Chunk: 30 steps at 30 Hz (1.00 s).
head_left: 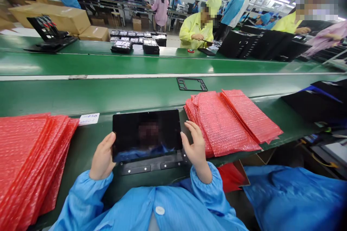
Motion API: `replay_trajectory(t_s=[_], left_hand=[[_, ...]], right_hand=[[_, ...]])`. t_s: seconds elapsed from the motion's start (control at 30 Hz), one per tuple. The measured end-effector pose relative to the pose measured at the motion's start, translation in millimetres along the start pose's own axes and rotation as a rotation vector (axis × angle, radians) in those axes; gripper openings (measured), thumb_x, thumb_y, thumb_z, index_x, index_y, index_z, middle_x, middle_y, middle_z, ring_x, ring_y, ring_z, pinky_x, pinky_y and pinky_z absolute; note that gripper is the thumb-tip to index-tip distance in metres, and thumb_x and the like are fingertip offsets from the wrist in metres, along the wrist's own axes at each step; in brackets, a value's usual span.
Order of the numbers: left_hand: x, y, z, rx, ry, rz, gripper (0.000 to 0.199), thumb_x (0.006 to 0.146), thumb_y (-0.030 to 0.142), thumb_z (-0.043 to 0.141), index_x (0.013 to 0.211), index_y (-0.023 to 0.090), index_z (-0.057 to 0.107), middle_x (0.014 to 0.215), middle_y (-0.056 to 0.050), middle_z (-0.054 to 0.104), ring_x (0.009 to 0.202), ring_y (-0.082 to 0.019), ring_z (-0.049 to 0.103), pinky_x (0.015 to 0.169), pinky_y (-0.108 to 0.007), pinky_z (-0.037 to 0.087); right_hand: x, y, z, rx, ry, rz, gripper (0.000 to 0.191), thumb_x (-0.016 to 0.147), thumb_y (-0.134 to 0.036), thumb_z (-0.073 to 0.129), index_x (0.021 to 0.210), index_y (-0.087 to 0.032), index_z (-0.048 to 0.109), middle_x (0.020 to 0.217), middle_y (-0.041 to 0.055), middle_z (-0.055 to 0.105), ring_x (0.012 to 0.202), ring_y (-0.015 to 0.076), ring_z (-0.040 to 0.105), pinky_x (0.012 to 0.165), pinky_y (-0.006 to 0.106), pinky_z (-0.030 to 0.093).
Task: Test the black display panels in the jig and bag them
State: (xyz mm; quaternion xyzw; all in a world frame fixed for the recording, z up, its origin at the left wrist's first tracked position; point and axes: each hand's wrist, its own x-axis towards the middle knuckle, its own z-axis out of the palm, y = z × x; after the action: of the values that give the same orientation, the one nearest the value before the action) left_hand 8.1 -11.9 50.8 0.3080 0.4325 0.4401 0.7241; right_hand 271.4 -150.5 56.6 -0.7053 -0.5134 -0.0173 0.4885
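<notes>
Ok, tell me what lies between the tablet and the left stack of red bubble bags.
The head view shows a white label on the green conveyor belt between the tablet and the red bubble bags.

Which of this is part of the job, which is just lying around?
Job:
left hand and right hand, holding a black tablet
black fixture under it
red bubble bags, stacked both sides

Lying about:
black open frame on the belt
paper label
cardboard boxes across the line
</notes>
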Motion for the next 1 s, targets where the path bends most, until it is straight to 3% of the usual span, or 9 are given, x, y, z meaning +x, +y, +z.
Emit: replay_trajectory(t_s=[0.23, 0.33, 0.47, 0.63, 0.73, 0.83, 0.9, 0.93, 1.0], left_hand=[[12, 7, -7.5, -0.115, -0.048, -0.015, 0.024, 0.079, 0.023, 0.070, 0.102, 0.019, 0.069, 0.100, -0.005, 0.074, 0.092, -0.027, 0.071, 0.074, -0.034, 0.062], [12, 6, -9.2, -0.143, -0.045, -0.030, 0.023, 0.079, 0.021, 0.069, 0.102, 0.020, 0.069, 0.100, -0.005, 0.074, 0.093, -0.027, 0.070, 0.075, -0.034, 0.062], [10, 9, -8.7, -0.164, 0.000, -0.139, 0.026, 0.082, 0.029, 0.066, 0.107, 0.023, 0.068, 0.101, -0.005, 0.074, 0.096, -0.029, 0.070, 0.076, -0.037, 0.062], [-1, 16, -7.8, 0.178, -0.161, -0.233, 0.051, 0.064, 0.034, 0.084, 0.111, 0.022, 0.069, 0.101, -0.007, 0.074, 0.097, -0.032, 0.069, 0.083, -0.040, 0.059], [-10, 27, -3.0, 0.546, -0.202, 0.050, 0.040, 0.063, 0.043, 0.083, 0.095, 0.021, 0.075, 0.091, -0.007, 0.074, 0.098, -0.034, 0.067, 0.091, -0.045, 0.056], [-16, 47, 12.7, 0.912, -0.317, 0.702, 0.017, 0.075, 0.041, 0.073, 0.086, 0.030, 0.078, 0.105, -0.007, 0.071, 0.116, -0.035, 0.057, 0.104, -0.050, 0.045], [-15, 60, 25.9, 1.030, -0.441, 1.084, 0.019, 0.081, 0.033, 0.065, 0.095, 0.038, 0.077, 0.126, -0.001, 0.063, 0.131, -0.032, 0.044, 0.112, -0.049, 0.035], [-10, 65, 31.5, 1.050, -0.500, 1.159, 0.025, 0.083, 0.031, 0.062, 0.101, 0.040, 0.075, 0.130, 0.001, 0.060, 0.133, -0.031, 0.042, 0.112, -0.047, 0.035], [8, 70, 37.9, 1.042, -0.497, 1.059, 0.028, 0.083, 0.033, 0.062, 0.108, 0.038, 0.072, 0.122, 0.000, 0.066, 0.120, -0.028, 0.055, 0.105, -0.044, 0.044]], right_hand=[[-18, 1, -19, 0.479, -0.567, 0.245, 0.046, 0.094, -0.046, 0.055, 0.130, -0.017, 0.056, 0.096, 0.0060, 0.073, 0.087, 0.0228, 0.071, 0.076, 0.033, 0.057], [-20, -9, -20, 0.448, -0.578, 0.242, 0.039, 0.097, -0.041, 0.052, 0.126, -0.017, 0.057, 0.075, 0.0018, 0.073, 0.068, 0.0195, 0.071, 0.059, 0.026, 0.054], [-21, -12, -17, 0.547, -0.591, 0.265, 0.036, 0.098, -0.039, 0.050, 0.126, -0.017, 0.055, 0.076, 0.0030, 0.074, 0.066, 0.0188, 0.071, 0.063, 0.028, 0.056], [-19, 6, -3, 0.695, -0.460, 0.408, 0.044, 0.100, -0.045, 0.042, 0.129, -0.014, 0.053, 0.058, -0.0007, 0.066, 0.052, 0.0160, 0.065, 0.055, 0.026, 0.053], [-15, 15, -1, 0.536, -0.433, 0.415, 0.051, 0.099, -0.045, 0.044, 0.137, -0.012, 0.046, 0.069, 0.0030, 0.070, 0.057, 0.0167, 0.068, 0.054, 0.026, 0.052], [-13, 12, -17, 0.388, -0.499, 0.332, 0.058, 0.094, -0.041, 0.055, 0.145, -0.019, 0.037, 0.098, 0.0073, 0.071, 0.063, 0.0156, 0.069, 0.055, 0.026, 0.054], [-10, 8, -38, 0.368, -0.510, 0.256, 0.048, 0.094, -0.038, 0.055, 0.138, -0.022, 0.047, 0.096, 0.0049, 0.071, 0.061, 0.0141, 0.068, 0.057, 0.026, 0.054], [-7, 8, -51, 0.344, -0.464, 0.222, 0.039, 0.095, -0.037, 0.054, 0.131, -0.022, 0.055, 0.089, 0.0035, 0.072, 0.060, 0.0139, 0.068, 0.058, 0.026, 0.054], [2, 16, -79, 0.196, -0.243, 0.185, 0.030, 0.096, -0.038, 0.051, 0.117, -0.021, 0.065, 0.080, 0.0027, 0.072, 0.061, 0.0149, 0.067, 0.062, 0.027, 0.055]])
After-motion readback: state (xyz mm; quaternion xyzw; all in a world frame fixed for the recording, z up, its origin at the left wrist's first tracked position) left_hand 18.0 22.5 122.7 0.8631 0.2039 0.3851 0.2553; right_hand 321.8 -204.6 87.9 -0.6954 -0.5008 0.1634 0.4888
